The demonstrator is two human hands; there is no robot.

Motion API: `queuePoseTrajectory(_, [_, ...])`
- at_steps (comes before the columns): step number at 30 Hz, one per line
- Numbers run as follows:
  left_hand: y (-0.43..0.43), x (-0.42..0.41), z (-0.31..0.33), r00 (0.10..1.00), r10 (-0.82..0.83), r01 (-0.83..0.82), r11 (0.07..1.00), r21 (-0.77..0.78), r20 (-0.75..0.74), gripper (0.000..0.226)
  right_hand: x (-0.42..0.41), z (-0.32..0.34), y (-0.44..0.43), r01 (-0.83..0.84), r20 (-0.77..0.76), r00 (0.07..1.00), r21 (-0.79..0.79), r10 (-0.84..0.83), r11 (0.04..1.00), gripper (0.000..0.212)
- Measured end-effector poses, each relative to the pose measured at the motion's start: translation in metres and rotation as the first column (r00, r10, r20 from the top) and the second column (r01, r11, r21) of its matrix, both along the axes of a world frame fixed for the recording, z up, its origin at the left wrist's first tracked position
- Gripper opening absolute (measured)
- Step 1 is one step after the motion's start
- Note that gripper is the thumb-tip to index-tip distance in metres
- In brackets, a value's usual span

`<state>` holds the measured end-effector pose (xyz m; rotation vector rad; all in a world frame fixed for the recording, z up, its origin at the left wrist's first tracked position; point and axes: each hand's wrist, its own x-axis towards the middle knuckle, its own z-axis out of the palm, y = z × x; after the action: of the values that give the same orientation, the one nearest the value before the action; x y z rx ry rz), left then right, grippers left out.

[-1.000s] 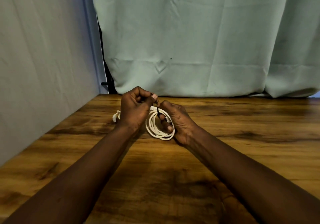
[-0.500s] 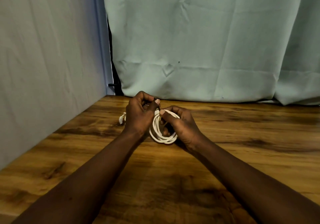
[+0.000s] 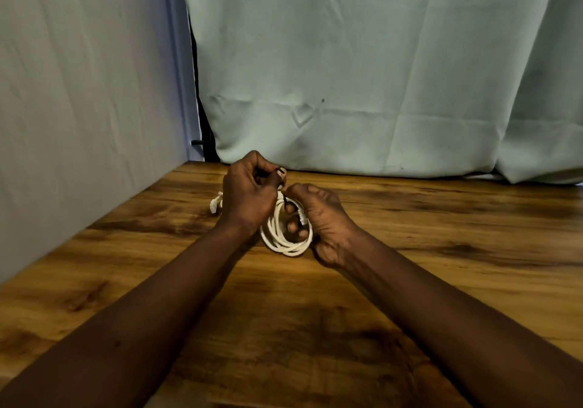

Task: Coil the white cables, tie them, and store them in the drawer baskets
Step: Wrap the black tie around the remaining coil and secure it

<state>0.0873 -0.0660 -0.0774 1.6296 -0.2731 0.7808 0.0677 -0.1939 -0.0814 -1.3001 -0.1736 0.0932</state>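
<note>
white cable coil (image 3: 285,238): several loops gathered into a rough ring, standing tilted on the wooden table (image 3: 441,243) near its far left corner, its lower arc touching the tabletop between the two wrists.

left hand (image 3: 247,197): sitting at the coil's upper left, fingers curled tight into the palm, thumb and forefinger pinching the end of a thin dark tie (image 3: 285,201) just above the loops. the tie is running down from that pinch across the top of the coil; how it is passing round the back is hidden from me.

right hand (image 3: 325,218): gripping the coil from the right, thumb pressing over the top of the loops, the other fingers curling through the ring's middle so their tips are showing inside it. whether it is also pinching the tie's other end i cannot tell.

second white piece (image 3: 216,204): a small pale bundle, cable or connector, lying on the table just behind the left hand and mostly hidden by it.

both forearms, bare, are reaching in from the near edge and converging on the coil.

pale green curtain (image 3: 378,76): hanging creased along the table's far edge.

grey-white sheet (image 3: 88,92): covering the left side.

dark stand (image 3: 206,142): showing in the narrow gap between the two.
</note>
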Motion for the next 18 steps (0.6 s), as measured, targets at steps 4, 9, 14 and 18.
queuePoseTrajectory(4, [0.001,-0.003,-0.005,1.0,-0.001,0.001,1.0,-0.013,0.021,0.013,-0.001,-0.001,0.001,0.013,0.04,0.999,-0.024,-0.012,1.0,0.014])
queuePoseTrajectory(9, [-0.007,0.002,-0.001,0.999,0.032,-0.032,0.999,-0.015,0.014,0.019,-0.002,0.0,-0.001,0.054,0.046,0.997,0.026,-0.056,0.998,0.022])
queuePoseTrajectory(14, [0.0,0.004,-0.007,0.999,0.03,-0.028,0.999,-0.039,0.043,0.012,-0.001,-0.01,-0.002,0.066,0.166,0.984,-0.046,-0.057,0.997,0.015])
queuePoseTrajectory(18, [0.006,0.002,-0.003,0.994,0.051,-0.048,0.998,-0.03,0.092,0.01,0.006,-0.013,-0.001,0.063,0.22,0.974,-0.04,-0.053,0.997,0.021])
